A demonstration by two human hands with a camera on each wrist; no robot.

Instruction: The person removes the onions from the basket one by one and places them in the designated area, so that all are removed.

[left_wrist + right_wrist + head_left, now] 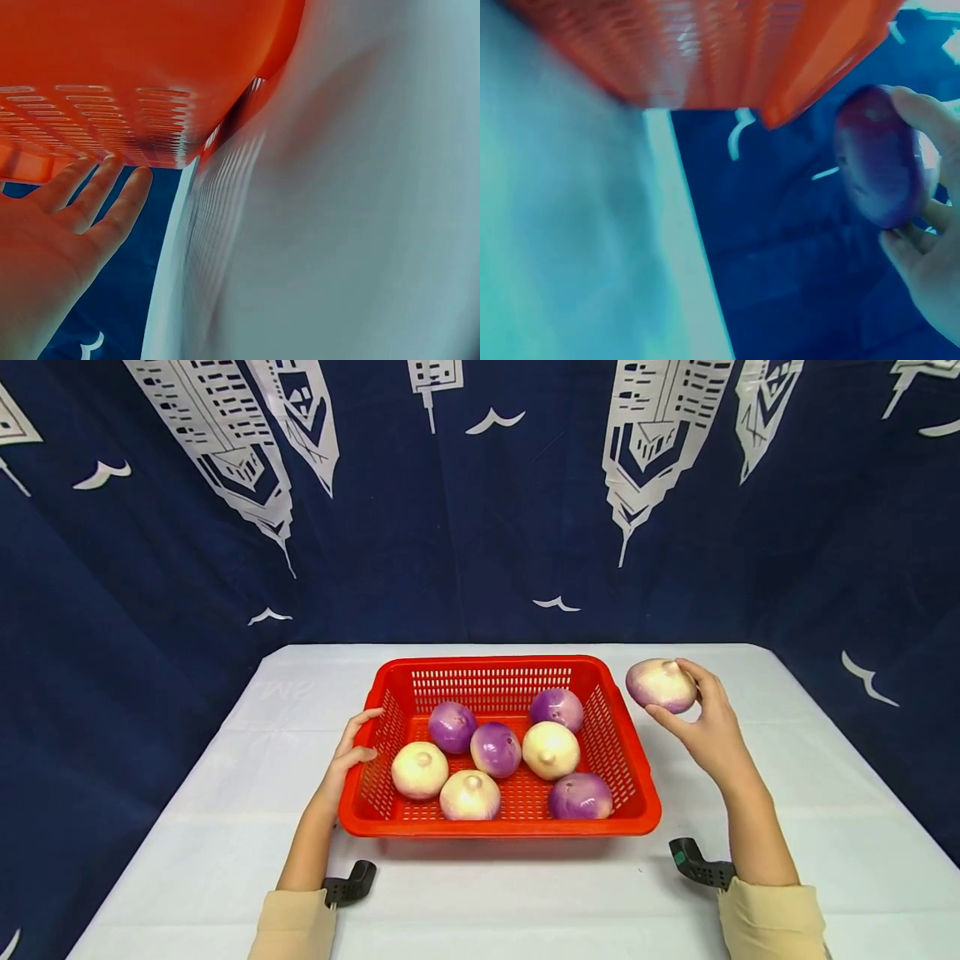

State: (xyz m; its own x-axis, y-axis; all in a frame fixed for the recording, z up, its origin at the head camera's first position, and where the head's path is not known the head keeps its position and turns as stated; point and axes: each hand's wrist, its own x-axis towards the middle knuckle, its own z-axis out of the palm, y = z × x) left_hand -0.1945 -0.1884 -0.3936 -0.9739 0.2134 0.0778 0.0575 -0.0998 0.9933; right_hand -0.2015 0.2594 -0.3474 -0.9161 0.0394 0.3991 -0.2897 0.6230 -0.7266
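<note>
A red slotted basket (622, 752) sits on the white-covered table (225, 793), roughly centred between the left and right edges and closer to the far edge than the near one, with a band of bare cloth all round it. The right hand (708, 727) is raised off the basket's far right corner, fingers and thumb curled round a purple-and-cream onion (660, 685) that it holds in the air, clear of the rim and just beside it. In the right wrist view the onion (881, 157) shows against the blue backdrop with the basket corner (817, 67) close by but apart. The left hand (352, 752) lies against the basket's left wall, fingers straight and slightly spread; the left wrist view shows the fingers (97, 195) flat up against the slotted orange-red side (112, 112). Seven more onions (495, 749) lie loosely in the basket, purple ones and cream ones mixed, with gaps of bare floor near the far wall. Behind the table's far edge hangs a dark blue curtain (450, 543) printed with white towers and birds. No readable lettering shows on the basket or the onions.
</note>
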